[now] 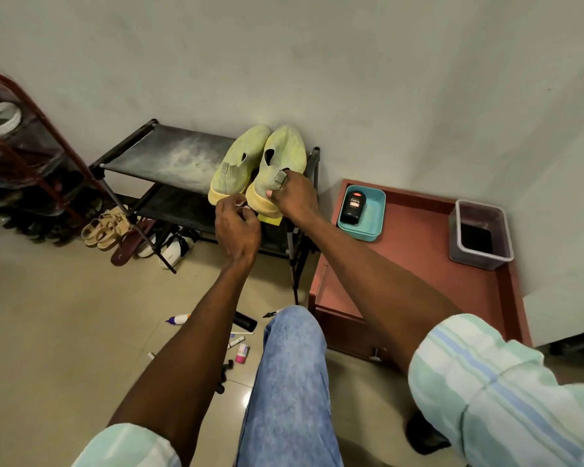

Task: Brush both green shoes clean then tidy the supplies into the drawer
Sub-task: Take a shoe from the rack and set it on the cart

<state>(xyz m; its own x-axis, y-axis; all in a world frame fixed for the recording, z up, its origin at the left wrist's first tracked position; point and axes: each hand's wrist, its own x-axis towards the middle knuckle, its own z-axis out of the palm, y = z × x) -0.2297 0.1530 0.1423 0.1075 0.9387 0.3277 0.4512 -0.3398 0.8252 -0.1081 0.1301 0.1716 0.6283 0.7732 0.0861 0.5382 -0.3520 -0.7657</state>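
rack [169, 156]: dusty black fabric shelf, carrying both shoes | drawer [418, 264]: reddish, standing open beside it | green shoes [236, 160]: knit, yellow-soled | right hand [295, 197]: grip pinching right shoe's [280, 153] heel tab | left hand [236, 227]: grip curling, contents unclear

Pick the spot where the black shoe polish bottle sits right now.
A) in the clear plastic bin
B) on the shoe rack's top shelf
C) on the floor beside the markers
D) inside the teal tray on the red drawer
D: the black shoe polish bottle lies inside the teal tray, which rests in the red drawer.
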